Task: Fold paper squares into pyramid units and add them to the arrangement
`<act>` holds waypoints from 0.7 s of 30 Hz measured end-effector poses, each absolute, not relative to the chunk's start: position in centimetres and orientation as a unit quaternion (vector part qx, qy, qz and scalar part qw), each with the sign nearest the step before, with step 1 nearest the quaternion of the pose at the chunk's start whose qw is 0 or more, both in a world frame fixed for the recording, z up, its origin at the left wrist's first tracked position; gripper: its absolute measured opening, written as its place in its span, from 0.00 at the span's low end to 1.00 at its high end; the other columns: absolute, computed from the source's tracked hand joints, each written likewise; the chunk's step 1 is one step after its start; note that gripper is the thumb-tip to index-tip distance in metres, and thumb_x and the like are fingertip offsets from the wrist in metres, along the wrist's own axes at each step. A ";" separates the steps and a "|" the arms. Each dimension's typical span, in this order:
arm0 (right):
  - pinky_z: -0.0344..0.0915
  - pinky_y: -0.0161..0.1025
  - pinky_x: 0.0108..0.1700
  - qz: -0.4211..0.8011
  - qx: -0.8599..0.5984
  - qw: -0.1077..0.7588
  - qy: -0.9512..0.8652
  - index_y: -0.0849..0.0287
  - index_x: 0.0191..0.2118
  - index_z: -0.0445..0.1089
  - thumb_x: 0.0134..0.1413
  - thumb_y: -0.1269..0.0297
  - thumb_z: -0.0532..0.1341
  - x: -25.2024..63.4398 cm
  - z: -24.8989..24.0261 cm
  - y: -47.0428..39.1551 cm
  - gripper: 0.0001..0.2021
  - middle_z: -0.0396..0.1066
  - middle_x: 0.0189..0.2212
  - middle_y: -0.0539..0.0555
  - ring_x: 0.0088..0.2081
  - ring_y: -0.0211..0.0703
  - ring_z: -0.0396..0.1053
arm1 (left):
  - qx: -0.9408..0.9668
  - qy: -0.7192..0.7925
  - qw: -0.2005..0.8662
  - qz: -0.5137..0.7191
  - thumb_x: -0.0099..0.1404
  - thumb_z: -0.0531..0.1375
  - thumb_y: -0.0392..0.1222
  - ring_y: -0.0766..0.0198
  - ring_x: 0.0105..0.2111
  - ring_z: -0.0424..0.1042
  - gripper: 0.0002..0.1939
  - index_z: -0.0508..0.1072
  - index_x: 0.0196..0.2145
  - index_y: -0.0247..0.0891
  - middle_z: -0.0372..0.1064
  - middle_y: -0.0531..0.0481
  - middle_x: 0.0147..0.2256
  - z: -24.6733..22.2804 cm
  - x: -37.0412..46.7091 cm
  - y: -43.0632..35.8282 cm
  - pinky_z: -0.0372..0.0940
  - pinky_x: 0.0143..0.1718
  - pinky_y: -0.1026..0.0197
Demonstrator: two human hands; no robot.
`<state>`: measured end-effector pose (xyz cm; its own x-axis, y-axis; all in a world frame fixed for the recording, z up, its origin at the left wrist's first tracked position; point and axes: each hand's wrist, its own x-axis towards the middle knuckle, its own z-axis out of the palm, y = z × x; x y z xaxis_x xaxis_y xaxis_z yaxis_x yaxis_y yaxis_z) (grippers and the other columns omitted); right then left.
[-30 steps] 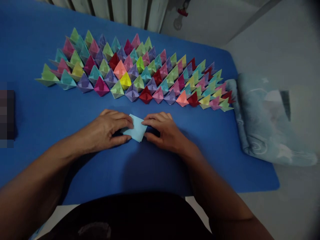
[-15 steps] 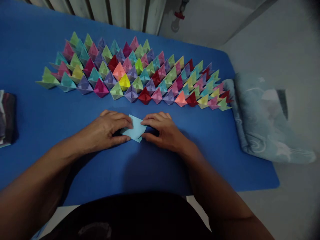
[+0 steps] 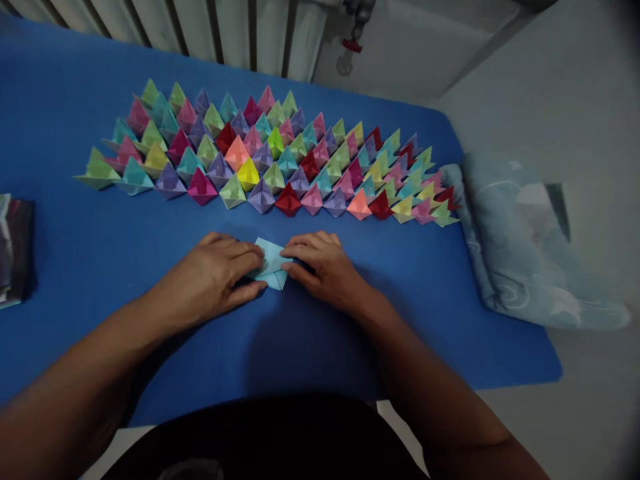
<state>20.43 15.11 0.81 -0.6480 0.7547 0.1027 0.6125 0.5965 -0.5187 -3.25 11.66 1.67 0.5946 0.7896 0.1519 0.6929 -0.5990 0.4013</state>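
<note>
A small light-blue folded paper [image 3: 271,259] lies between my two hands on the blue table [image 3: 320,347]. My left hand [image 3: 220,270] grips its left side, thumb near the lower edge and fingertips on top. At its right side, my right hand [image 3: 323,267] pinches the paper between thumb and fingers. A folded flap with crease lines shows at the paper's lower edge. Just beyond the hands, several rows of folded paper boats [image 3: 249,175] in many colours stand close together.
A folded grey-blue blanket [image 3: 520,247] lies over the table's right edge. Some dark packet [image 3: 19,250] sits at the far left. Behind the table are a white radiator [image 3: 235,37] and a pipe valve with a red handle [image 3: 352,45].
The paper's lower flap shows more openly, and its outline has changed between the hands. My left thumb has shifted slightly down and right. The whole view has moved a little.
</note>
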 end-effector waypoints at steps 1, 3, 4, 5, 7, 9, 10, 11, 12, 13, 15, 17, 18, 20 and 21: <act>0.54 0.46 0.48 0.225 -0.390 0.158 -0.879 0.55 0.46 0.75 0.65 0.56 0.59 20.4 0.8 15.1 0.12 0.75 0.47 0.55 0.46 0.47 0.67 | 0.880 0.421 0.145 0.163 0.70 0.55 0.51 0.53 0.43 0.75 0.15 0.76 0.41 0.40 0.77 0.45 0.45 1.7 -3.1 11.6 0.64 0.48 0.49; 0.54 0.46 0.48 0.224 -0.392 0.157 -0.878 0.54 0.46 0.75 0.65 0.56 0.59 20.4 0.7 15.1 0.12 0.75 0.47 0.55 0.46 0.47 0.67 | 0.881 0.420 0.135 0.173 0.70 0.55 0.53 0.52 0.44 0.75 0.17 0.76 0.39 0.39 0.77 0.44 0.45 1.7 -3.0 11.4 0.65 0.48 0.49; 0.54 0.46 0.48 0.224 -0.392 0.157 -0.878 0.54 0.46 0.75 0.65 0.56 0.59 20.4 0.7 15.1 0.12 0.75 0.47 0.55 0.46 0.47 0.67 | 0.881 0.419 0.129 0.177 0.70 0.55 0.54 0.52 0.44 0.76 0.18 0.77 0.39 0.38 0.77 0.44 0.45 1.7 -2.9 11.4 0.65 0.48 0.49; 0.54 0.46 0.48 0.223 -0.393 0.157 -0.878 0.54 0.46 0.75 0.65 0.56 0.59 20.4 0.6 15.1 0.12 0.75 0.47 0.55 0.46 0.47 0.67 | 0.882 0.417 0.120 0.181 0.70 0.55 0.55 0.52 0.44 0.76 0.19 0.77 0.39 0.37 0.77 0.43 0.45 1.7 -2.9 11.3 0.66 0.48 0.49; 0.54 0.46 0.48 0.223 -0.394 0.158 -0.878 0.54 0.46 0.75 0.66 0.56 0.59 20.4 0.6 15.1 0.12 0.75 0.47 0.54 0.45 0.47 0.67 | 0.885 0.416 0.096 0.183 0.71 0.54 0.52 0.52 0.44 0.76 0.18 0.77 0.39 0.35 0.77 0.41 0.45 1.6 -2.8 11.3 0.67 0.46 0.50; 0.54 0.46 0.47 0.224 -0.394 0.160 -0.877 0.54 0.46 0.75 0.66 0.56 0.58 20.4 0.6 15.1 0.12 0.75 0.47 0.55 0.45 0.47 0.67 | 0.891 0.411 0.074 0.178 0.72 0.53 0.47 0.52 0.42 0.76 0.17 0.76 0.39 0.34 0.77 0.40 0.45 1.6 -2.8 11.3 0.68 0.45 0.50; 0.54 0.47 0.47 0.225 -0.392 0.162 -0.877 0.55 0.46 0.75 0.65 0.56 0.59 20.5 0.6 15.0 0.12 0.75 0.47 0.55 0.45 0.47 0.67 | 0.893 0.409 0.065 0.177 0.73 0.52 0.45 0.53 0.42 0.77 0.16 0.76 0.40 0.33 0.77 0.40 0.44 1.6 -2.7 11.2 0.68 0.44 0.50; 0.55 0.47 0.48 0.227 -0.388 0.163 -0.878 0.55 0.47 0.75 0.64 0.57 0.60 20.5 0.6 15.0 0.12 0.75 0.47 0.55 0.46 0.47 0.68 | 0.894 0.407 0.058 0.175 0.73 0.51 0.43 0.53 0.42 0.77 0.16 0.76 0.40 0.33 0.77 0.40 0.43 1.6 -2.7 11.2 0.68 0.44 0.51; 0.55 0.47 0.48 0.228 -0.384 0.165 -0.879 0.55 0.48 0.75 0.63 0.57 0.61 20.6 0.6 15.0 0.12 0.75 0.48 0.56 0.47 0.48 0.68 | 0.894 0.408 0.052 0.175 0.73 0.50 0.41 0.54 0.41 0.77 0.16 0.76 0.39 0.33 0.78 0.40 0.43 1.7 -2.6 11.2 0.69 0.44 0.51; 0.56 0.47 0.49 0.229 -0.381 0.166 -0.880 0.55 0.48 0.74 0.61 0.59 0.63 20.6 0.6 15.1 0.13 0.74 0.50 0.56 0.48 0.49 0.67 | 0.893 0.411 0.048 0.176 0.73 0.50 0.41 0.54 0.41 0.77 0.16 0.77 0.39 0.34 0.78 0.40 0.43 1.7 -2.5 11.1 0.69 0.44 0.51; 0.56 0.48 0.51 0.227 -0.382 0.170 -0.879 0.54 0.50 0.74 0.57 0.63 0.65 20.7 0.5 15.2 0.14 0.72 0.52 0.57 0.51 0.50 0.67 | 0.889 0.420 0.047 0.177 0.73 0.49 0.40 0.54 0.41 0.77 0.17 0.77 0.38 0.34 0.78 0.40 0.43 1.6 -2.4 11.0 0.69 0.44 0.51; 0.57 0.49 0.52 0.224 -0.389 0.171 -0.877 0.53 0.48 0.75 0.58 0.66 0.63 20.7 0.2 15.4 0.13 0.71 0.53 0.56 0.52 0.50 0.66 | 0.883 0.432 0.053 0.176 0.73 0.49 0.40 0.55 0.42 0.76 0.16 0.77 0.38 0.34 0.77 0.41 0.44 1.4 -2.3 10.8 0.69 0.45 0.51; 0.57 0.49 0.52 0.224 -0.391 0.170 -0.876 0.52 0.47 0.75 0.59 0.67 0.63 20.7 0.1 15.5 0.11 0.72 0.53 0.56 0.51 0.50 0.66 | 0.879 0.439 0.058 0.175 0.72 0.49 0.40 0.55 0.43 0.76 0.16 0.77 0.38 0.35 0.77 0.41 0.45 1.3 -2.3 10.8 0.69 0.46 0.51; 0.57 0.50 0.52 0.226 -0.394 0.167 -0.875 0.52 0.45 0.76 0.61 0.66 0.61 20.7 -0.1 15.7 0.09 0.72 0.52 0.56 0.51 0.50 0.67 | 0.869 0.460 0.066 0.170 0.72 0.50 0.40 0.55 0.43 0.75 0.15 0.77 0.37 0.36 0.76 0.42 0.45 1.1 -2.2 10.6 0.68 0.47 0.50; 0.57 0.50 0.52 0.229 -0.396 0.168 -0.874 0.52 0.44 0.76 0.62 0.65 0.61 20.6 -0.1 15.7 0.08 0.72 0.52 0.56 0.50 0.50 0.67 | 0.862 0.475 0.070 0.164 0.71 0.51 0.40 0.55 0.43 0.75 0.15 0.77 0.36 0.37 0.76 0.43 0.45 1.1 -2.2 10.6 0.68 0.46 0.50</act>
<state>20.65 15.74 -0.13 -0.6309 0.7678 0.1119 0.6146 0.5825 -0.5320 -2.20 10.58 1.10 0.4953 0.8412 0.2171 0.7953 -0.5396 0.2763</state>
